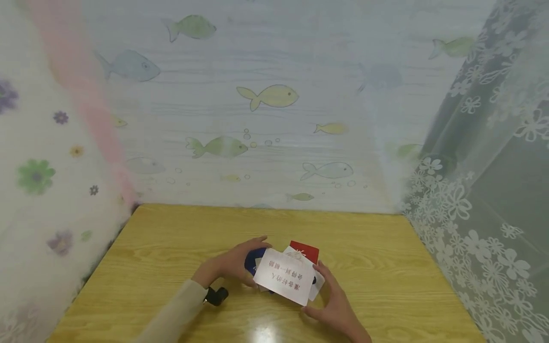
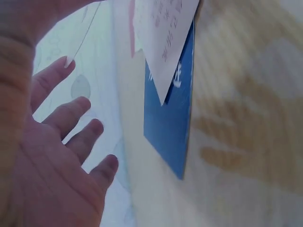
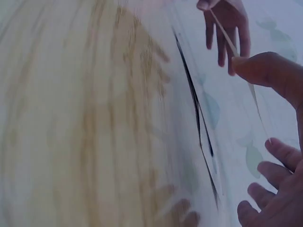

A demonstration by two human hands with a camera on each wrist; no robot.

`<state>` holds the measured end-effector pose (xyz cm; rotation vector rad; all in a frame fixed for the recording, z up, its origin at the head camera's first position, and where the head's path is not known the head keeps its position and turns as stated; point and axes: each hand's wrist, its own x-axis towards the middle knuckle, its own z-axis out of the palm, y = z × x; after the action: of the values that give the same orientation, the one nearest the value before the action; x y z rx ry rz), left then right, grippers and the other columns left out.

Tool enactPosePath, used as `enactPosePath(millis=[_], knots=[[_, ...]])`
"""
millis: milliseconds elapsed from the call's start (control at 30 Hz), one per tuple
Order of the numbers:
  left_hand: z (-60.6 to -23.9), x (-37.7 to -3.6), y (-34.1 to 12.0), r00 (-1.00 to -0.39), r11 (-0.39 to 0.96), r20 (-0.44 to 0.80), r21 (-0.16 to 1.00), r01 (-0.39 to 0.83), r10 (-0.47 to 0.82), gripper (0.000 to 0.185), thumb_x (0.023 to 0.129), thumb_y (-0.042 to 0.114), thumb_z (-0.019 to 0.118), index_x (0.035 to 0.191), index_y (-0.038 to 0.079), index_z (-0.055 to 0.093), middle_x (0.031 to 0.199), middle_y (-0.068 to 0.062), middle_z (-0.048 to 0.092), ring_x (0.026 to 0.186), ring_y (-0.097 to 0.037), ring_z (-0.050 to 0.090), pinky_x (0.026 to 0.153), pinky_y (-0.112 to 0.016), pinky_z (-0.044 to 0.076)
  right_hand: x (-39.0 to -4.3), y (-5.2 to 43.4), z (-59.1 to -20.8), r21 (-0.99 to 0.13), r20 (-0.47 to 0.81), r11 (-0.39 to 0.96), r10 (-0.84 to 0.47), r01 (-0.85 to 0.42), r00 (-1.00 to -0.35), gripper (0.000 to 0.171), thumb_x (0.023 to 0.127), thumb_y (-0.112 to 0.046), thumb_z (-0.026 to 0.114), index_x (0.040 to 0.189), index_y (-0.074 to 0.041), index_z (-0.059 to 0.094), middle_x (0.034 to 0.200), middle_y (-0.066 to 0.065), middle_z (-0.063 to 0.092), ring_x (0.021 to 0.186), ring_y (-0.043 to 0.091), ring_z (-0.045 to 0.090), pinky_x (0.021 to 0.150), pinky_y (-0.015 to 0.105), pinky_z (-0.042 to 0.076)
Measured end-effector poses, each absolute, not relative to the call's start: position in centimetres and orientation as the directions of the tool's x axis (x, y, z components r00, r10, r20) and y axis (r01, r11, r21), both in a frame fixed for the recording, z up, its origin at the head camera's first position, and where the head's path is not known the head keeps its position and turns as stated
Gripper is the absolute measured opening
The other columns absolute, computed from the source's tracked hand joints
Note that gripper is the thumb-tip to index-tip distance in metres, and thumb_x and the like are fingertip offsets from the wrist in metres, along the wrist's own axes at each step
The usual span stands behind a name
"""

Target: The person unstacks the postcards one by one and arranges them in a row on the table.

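A white card (image 1: 284,277) with printed Chinese characters, upside down in the head view, is held between both hands above a loose pile. My left hand (image 1: 237,259) pinches its left end between thumb and fingertip, the other fingers spread. At the opposite end, my right hand (image 1: 336,302) grips it with thumb and a fingertip; the right wrist view shows the card edge-on. Beneath it, a red card (image 1: 310,251), a white card (image 1: 318,287) and a blue one (image 1: 252,262) overlap. In the left wrist view, a printed white card (image 2: 168,52) lies across the blue card (image 2: 165,125).
The wooden table (image 1: 171,228) carries the pile near its middle. A fish-patterned cloth (image 1: 274,157) hangs behind, a flower-patterned one (image 1: 64,209) at left, and lace netting (image 1: 484,247) at right. A black device (image 1: 216,296) sits at my left wrist.
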<state>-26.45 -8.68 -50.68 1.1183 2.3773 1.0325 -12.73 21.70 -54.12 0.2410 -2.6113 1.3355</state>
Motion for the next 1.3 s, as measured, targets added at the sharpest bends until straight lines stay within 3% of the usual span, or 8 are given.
enactPosePath(millis=[233, 467, 600, 700, 833, 967, 1100, 1300], knots=[[-51.8, -25.3, -9.3, -0.649, 0.332, 0.136, 0.770, 0.545, 0.749, 0.103, 0.064, 0.029, 0.098, 0.151, 0.015, 0.046, 0.164, -0.018, 0.032, 0.152, -0.039, 0.028, 0.116, -0.067, 0.030, -13.1, 22.5, -53.7, -0.779, 0.248, 0.560, -0.137, -0.282, -0.959, 0.104, 0.061, -0.018, 0.096, 0.152, -0.016, 0.046, 0.162, 0.011, 0.039, 0.147, 0.033, 0.038, 0.116, 0.043, 0.035], [-52.1, -24.0, -9.8, -0.690, 0.318, 0.154, 0.802, 0.505, 0.707, 0.107, 0.063, 0.032, 0.098, 0.154, 0.017, 0.044, 0.161, -0.012, 0.039, 0.149, -0.039, 0.034, 0.116, -0.065, 0.032, -13.8, 23.3, -53.8, -0.849, 0.238, 0.418, -0.246, -0.324, -0.940, 0.105, 0.067, -0.011, 0.093, 0.157, -0.017, 0.039, 0.163, 0.014, 0.035, 0.151, 0.011, 0.028, 0.116, 0.021, 0.026], [-52.3, -23.4, -9.9, -0.697, 0.314, 0.152, 0.811, 0.493, 0.701, 0.108, 0.066, 0.032, 0.097, 0.156, 0.013, 0.041, 0.163, -0.014, 0.036, 0.150, -0.041, 0.030, 0.116, -0.068, 0.030, -14.1, 23.6, -53.6, -0.890, 0.210, 0.339, -0.290, -0.305, -0.934, 0.105, 0.070, -0.010, 0.092, 0.158, -0.024, 0.036, 0.165, 0.018, 0.031, 0.151, 0.002, 0.023, 0.116, 0.014, 0.022], [-52.4, -23.2, -10.0, -0.698, 0.314, 0.160, 0.808, 0.499, 0.698, 0.108, 0.067, 0.032, 0.096, 0.156, 0.010, 0.039, 0.163, -0.015, 0.036, 0.150, -0.042, 0.031, 0.116, -0.068, 0.030, -14.4, 23.8, -53.5, -0.884, 0.249, 0.308, -0.331, -0.353, -0.910, 0.103, 0.072, -0.009, 0.091, 0.159, -0.021, 0.036, 0.164, 0.017, 0.033, 0.151, 0.001, 0.023, 0.116, 0.013, 0.022], [-52.4, -23.3, -10.2, -0.720, 0.341, 0.148, 0.804, 0.487, 0.678, 0.107, 0.068, 0.033, 0.096, 0.156, 0.011, 0.040, 0.162, -0.012, 0.038, 0.149, -0.040, 0.033, 0.116, -0.065, 0.032, -15.4, 24.0, -53.2, -0.858, 0.277, 0.319, -0.374, -0.403, -0.885, 0.100, 0.074, -0.009, 0.089, 0.158, -0.016, 0.036, 0.162, 0.018, 0.036, 0.153, 0.017, 0.027, 0.118, 0.017, 0.024], [-52.7, -24.3, -10.0, -0.736, 0.361, 0.154, 0.794, 0.490, 0.660, 0.105, 0.069, 0.031, 0.096, 0.156, 0.012, 0.040, 0.161, -0.011, 0.041, 0.149, -0.038, 0.036, 0.116, -0.063, 0.034, -16.9, 24.3, -52.7, -0.848, 0.217, 0.385, -0.376, -0.365, -0.901, 0.100, 0.074, -0.012, 0.090, 0.158, -0.014, 0.036, 0.162, 0.017, 0.037, 0.151, 0.036, 0.029, 0.119, 0.035, 0.033], [-52.8, -25.5, -9.7, -0.734, 0.355, 0.190, 0.779, 0.517, 0.652, 0.105, 0.070, 0.025, 0.095, 0.157, 0.008, 0.038, 0.159, -0.013, 0.043, 0.147, -0.040, 0.037, 0.114, -0.063, 0.036, -18.8, 24.5, -52.5, -0.847, 0.198, 0.389, -0.401, -0.362, -0.894, 0.102, 0.075, -0.012, 0.090, 0.159, -0.011, 0.033, 0.163, 0.017, 0.034, 0.152, 0.040, 0.026, 0.120, 0.056, 0.031], [-52.8, -27.7, -9.4, -0.745, 0.364, 0.223, 0.762, 0.535, 0.629, 0.104, 0.070, 0.023, 0.095, 0.156, 0.006, 0.039, 0.159, -0.015, 0.042, 0.148, -0.041, 0.035, 0.115, -0.064, 0.035, -21.9, 24.8, -52.2, -0.854, 0.220, 0.342, -0.445, -0.392, -0.868, 0.104, 0.074, -0.002, 0.088, 0.159, -0.001, 0.027, 0.165, 0.023, 0.027, 0.153, 0.043, 0.021, 0.119, 0.063, 0.023]])
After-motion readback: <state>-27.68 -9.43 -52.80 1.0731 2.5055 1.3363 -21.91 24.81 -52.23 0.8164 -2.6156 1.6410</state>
